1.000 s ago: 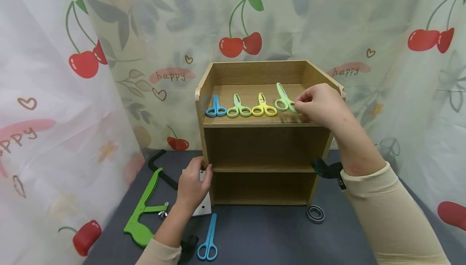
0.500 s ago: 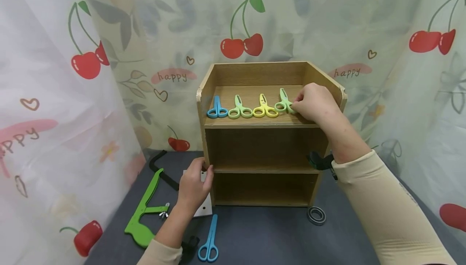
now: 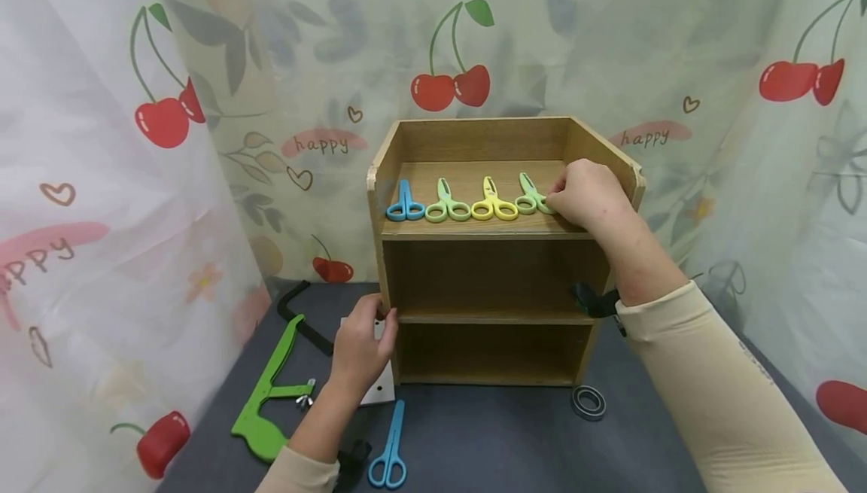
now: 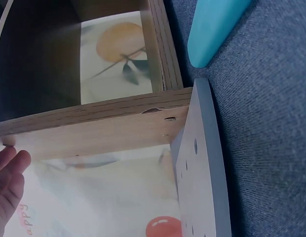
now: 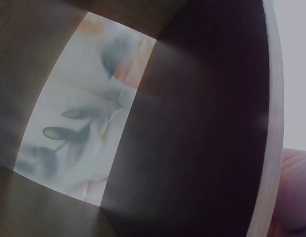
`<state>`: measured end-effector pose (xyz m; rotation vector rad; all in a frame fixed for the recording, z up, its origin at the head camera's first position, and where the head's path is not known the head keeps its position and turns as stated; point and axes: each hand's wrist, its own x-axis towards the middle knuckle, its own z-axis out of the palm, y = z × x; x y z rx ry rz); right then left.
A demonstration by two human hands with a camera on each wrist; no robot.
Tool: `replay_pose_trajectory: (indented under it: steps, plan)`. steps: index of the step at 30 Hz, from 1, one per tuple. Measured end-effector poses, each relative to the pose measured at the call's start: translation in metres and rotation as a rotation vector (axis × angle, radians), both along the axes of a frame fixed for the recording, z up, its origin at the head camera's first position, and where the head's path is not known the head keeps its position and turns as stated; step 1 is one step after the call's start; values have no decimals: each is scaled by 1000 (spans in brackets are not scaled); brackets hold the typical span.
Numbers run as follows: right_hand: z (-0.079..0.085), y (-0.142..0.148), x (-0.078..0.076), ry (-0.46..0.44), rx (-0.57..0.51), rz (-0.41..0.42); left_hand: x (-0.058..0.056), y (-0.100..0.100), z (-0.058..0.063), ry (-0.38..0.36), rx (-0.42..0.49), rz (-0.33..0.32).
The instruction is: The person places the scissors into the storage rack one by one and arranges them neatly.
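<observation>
In the head view, light green scissors (image 3: 529, 190) stand blades up at the right end of a row on the wooden shelf unit's (image 3: 497, 235) top level. My right hand (image 3: 589, 193) pinches one of their handle loops, its fingertips hidden from view. To their left, in a row, are yellow scissors (image 3: 494, 207), another light green pair (image 3: 447, 208) and a blue pair (image 3: 405, 208). My left hand (image 3: 362, 342) touches the unit's left side; in the left wrist view its fingers (image 4: 12, 165) are at the outer face. Only part of my right hand shows in the right wrist view.
Loose blue scissors (image 3: 388, 455) lie in front of the unit, with a grey ring (image 3: 588, 403) at its right front corner. A green saw-like frame (image 3: 260, 410), a black bent bar (image 3: 310, 333) and a white holed plate (image 3: 383, 389) are at the left.
My right hand has moved slightly left and brought the light green scissors down level with the others, beside the yellow pair. The left hand holds its place.
</observation>
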<state>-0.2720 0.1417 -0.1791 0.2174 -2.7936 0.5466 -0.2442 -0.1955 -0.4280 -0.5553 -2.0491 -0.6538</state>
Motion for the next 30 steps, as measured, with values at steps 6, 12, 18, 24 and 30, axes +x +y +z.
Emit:
replay_pose_trajectory:
  steps: [6,12,18,24,30]
  plan:
    - [-2,-1,9,23,-37,-8,0,1,-1,-1,1,2]
    - [-1,-5,24,86,-110,3,0,1,-1,5,0,-1]
    - [1,-11,40,128,-157,45,0,1,0,12,10,-5]
    - [-1,-15,60,176,-182,88,0,1,0,13,11,-5]
    - [-14,-21,81,245,-224,136,0,1,-1,12,9,-5]
